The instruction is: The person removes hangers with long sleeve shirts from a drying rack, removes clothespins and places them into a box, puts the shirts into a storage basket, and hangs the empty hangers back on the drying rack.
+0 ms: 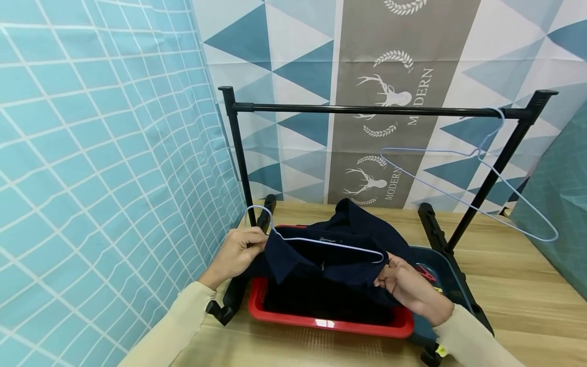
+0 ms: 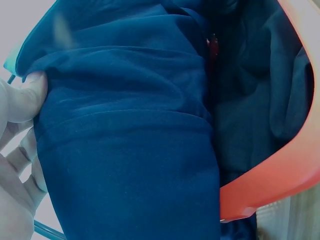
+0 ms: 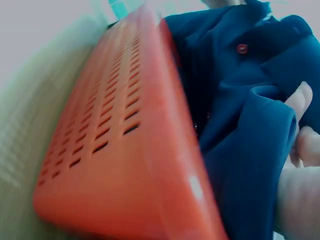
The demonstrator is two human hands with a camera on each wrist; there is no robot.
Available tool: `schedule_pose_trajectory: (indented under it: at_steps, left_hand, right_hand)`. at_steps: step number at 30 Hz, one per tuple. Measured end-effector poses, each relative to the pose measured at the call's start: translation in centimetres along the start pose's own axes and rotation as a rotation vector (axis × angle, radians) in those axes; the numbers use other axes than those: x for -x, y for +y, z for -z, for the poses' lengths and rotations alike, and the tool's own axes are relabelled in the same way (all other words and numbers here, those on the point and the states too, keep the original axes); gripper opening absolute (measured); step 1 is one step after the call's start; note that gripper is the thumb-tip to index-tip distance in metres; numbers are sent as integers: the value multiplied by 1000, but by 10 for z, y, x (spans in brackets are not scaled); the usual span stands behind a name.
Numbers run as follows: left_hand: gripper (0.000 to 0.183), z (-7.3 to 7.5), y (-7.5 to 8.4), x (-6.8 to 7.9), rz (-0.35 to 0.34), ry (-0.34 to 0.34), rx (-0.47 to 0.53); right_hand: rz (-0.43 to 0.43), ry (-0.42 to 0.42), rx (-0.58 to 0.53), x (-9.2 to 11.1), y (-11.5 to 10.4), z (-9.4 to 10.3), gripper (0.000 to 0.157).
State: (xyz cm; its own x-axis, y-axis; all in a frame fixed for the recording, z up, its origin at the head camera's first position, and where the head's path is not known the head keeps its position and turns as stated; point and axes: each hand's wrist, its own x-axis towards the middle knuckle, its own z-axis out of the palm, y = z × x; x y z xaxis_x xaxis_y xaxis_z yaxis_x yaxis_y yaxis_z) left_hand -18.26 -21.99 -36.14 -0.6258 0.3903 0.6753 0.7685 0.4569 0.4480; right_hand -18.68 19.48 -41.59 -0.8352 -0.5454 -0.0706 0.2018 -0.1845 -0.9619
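Observation:
A navy collared shirt (image 1: 293,262) is held over the red basket (image 1: 330,326), its neck opening facing up. Inside the neck lies a pale lavender wire hanger (image 1: 330,243), its hook sticking up beside my left hand (image 1: 238,252). That hand pinches the collar's left side; in the left wrist view, the thumb (image 2: 34,92) presses on the cloth edge. My right hand (image 1: 410,285) pinches the opposite side near the hanger's right end. A red button (image 3: 242,48) shows on the shirt in the right wrist view. The hanger's left end is hidden by the collar.
A black clothes rack (image 1: 357,109) stands around the basket, with another lavender hanger (image 1: 440,191) on its bar at the right. More dark cloth (image 1: 321,300) fills the red basket. Beside it sits a dark blue basin (image 1: 447,267) with red clips (image 1: 425,273).

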Motion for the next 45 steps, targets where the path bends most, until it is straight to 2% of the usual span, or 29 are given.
schedule_pose_trajectory:
  at_steps: [5,8,13,18,23,26,30,34,37,40,45]
  left_hand:
    - [38,-2,1,-1,-6,11,4]
    - [38,-3,2,-2,-28,19,9]
    - [40,-3,3,-3,-46,12,7]
    - [39,-2,2,-3,-35,2,-4]
    - [34,-1,1,-1,-29,-11,-10]
    - [32,-1,0,-1,-24,-14,-11]
    - [30,-2,0,0,-26,-18,-14]
    - [29,-3,0,0,-30,-29,-8]
    - [28,-4,1,0,-29,-32,7]
    - [26,-5,2,0,-17,-42,19]
    - [24,-7,3,1,-6,-54,20]
  right_hand:
    - [14,81,224,-4,4,-7,21]
    - [56,109,365,-7,7,-12,14]
    - [114,142,535,-8,8,-17,7]
    - [141,175,609,-6,1,-16,11]
    - [153,248,566,-1,-14,-14,23]
    - [195,303,577,3,-22,-14,24]
    - [329,351,712,7,-29,-14,26]
    - [509,363,948,7,-30,-17,19]
    - [671,330,1109,3,-29,-22,15]
    - [797,268,1200,-2,-28,-27,16]
    - [909,204,1276,-6,-26,-33,19]
